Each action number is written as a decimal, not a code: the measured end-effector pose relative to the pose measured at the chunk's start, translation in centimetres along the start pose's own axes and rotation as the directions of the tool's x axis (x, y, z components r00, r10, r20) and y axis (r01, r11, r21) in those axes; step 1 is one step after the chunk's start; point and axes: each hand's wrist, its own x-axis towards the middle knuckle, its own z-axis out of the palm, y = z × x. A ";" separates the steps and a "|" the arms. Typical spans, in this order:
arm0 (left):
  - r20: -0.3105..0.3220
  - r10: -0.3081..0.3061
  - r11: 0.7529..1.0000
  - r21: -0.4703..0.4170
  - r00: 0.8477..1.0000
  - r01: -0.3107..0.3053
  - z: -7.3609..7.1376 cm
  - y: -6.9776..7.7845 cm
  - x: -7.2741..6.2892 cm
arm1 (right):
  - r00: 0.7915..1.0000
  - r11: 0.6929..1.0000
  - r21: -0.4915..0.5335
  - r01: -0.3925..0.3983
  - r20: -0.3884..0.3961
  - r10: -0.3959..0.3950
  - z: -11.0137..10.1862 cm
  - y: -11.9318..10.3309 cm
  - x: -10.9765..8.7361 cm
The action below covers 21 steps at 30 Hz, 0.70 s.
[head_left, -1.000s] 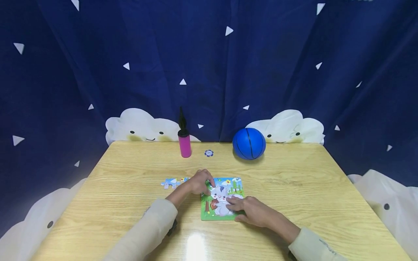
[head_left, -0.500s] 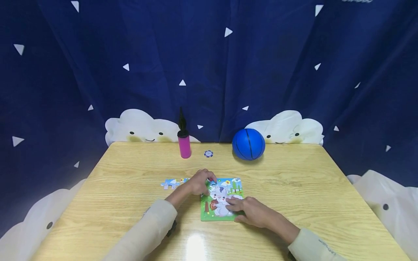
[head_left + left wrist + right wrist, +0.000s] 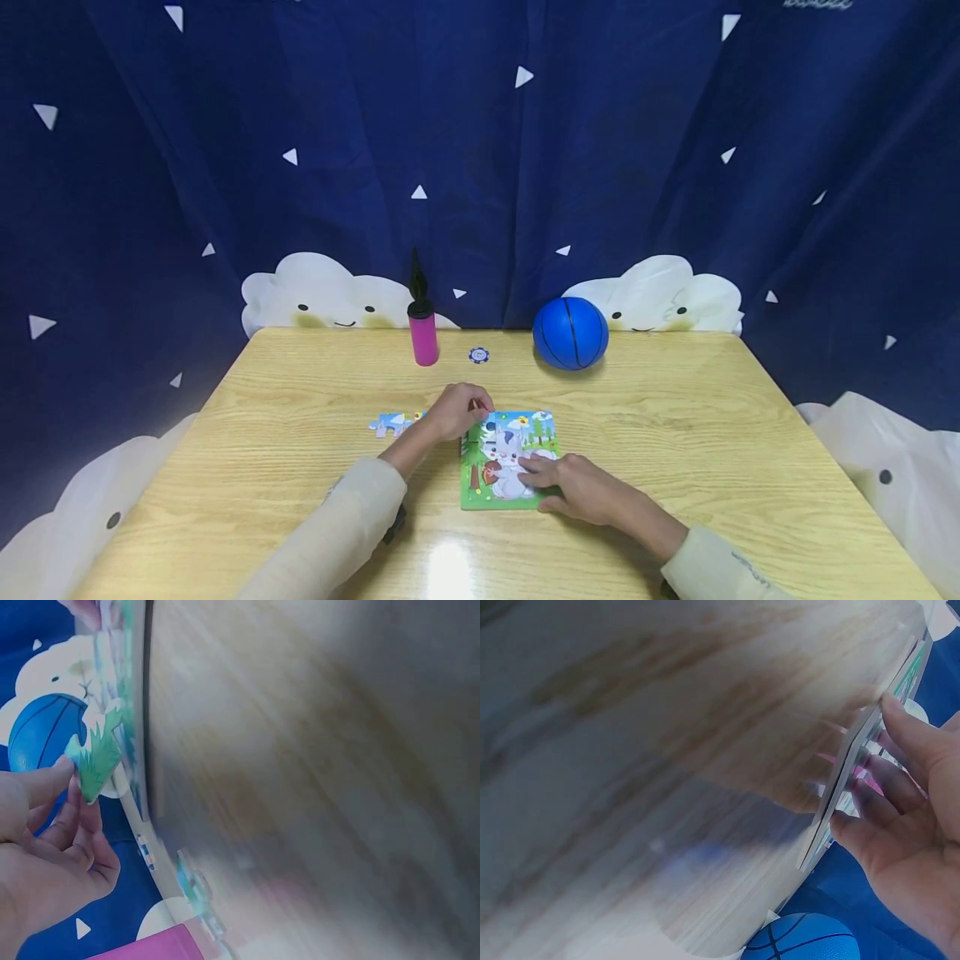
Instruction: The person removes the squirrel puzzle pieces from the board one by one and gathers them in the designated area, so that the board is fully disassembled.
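Note:
A square jigsaw puzzle (image 3: 498, 503) with a squirrel picture lies on the table in the head view. Over its far left corner, my left hand (image 3: 453, 411) pinches a puzzle piece between thumb and fingers. The left wrist view shows this puzzle piece (image 3: 96, 761) tilted up, green with jagged leaf shapes. My right hand (image 3: 573, 483) rests on the puzzle's right side, fingers extended over the picture. In the right wrist view its thumb touches the board's edge. More puzzle pieces (image 3: 390, 423) lie left of the board, partly hidden by my left hand and forearm.
A pink pump (image 3: 425, 339) with a black top stands at the back of the wooden table (image 3: 675, 417). Right of it are a blue-and-white poker chip (image 3: 478, 356) and a blue ball (image 3: 571, 333). A dark blue curtain (image 3: 480, 150) hangs behind.
My left hand has drawn slightly up and away from the puzzle's far left corner with the piece, baring more of that corner. My right hand has stayed in place.

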 end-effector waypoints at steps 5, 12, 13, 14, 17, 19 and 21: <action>-0.011 0.031 0.999 -0.017 0.999 -0.031 -0.3 0.3 0.0 | 1.000 1.000 -0.009 0.006 -0.007 -0.006 0.0 0.0 0.0; 0.014 0.013 0.998 -0.058 1.000 -0.012 -1.5 0.4 -0.5 | 1.000 1.000 -0.005 0.016 -0.009 -0.016 0.0 0.0 0.1; 0.014 0.015 0.998 -0.059 1.000 -0.014 -1.7 0.4 -0.6 | 1.000 1.000 -0.002 0.013 -0.006 -0.013 0.0 -0.1 0.1; 0.013 0.017 0.998 -0.063 1.000 -0.016 -1.9 0.3 -0.7 | 1.000 1.000 0.002 0.010 -0.003 -0.010 0.0 -0.1 0.1; 0.007 0.034 0.997 -0.068 0.999 -0.034 -2.8 -0.2 -1.1 | 1.000 1.000 0.011 -0.001 0.002 0.001 -0.1 -0.1 0.1; -0.003 0.048 0.997 -0.058 0.999 -0.048 -3.4 -0.5 -1.3 | 1.000 1.000 0.014 -0.004 0.002 0.004 -0.1 -0.1 0.1; -0.010 0.050 0.997 -0.054 0.999 -0.050 -4.1 -0.9 -1.7 | 1.000 1.000 0.014 -0.004 0.001 0.004 -0.1 -0.1 0.2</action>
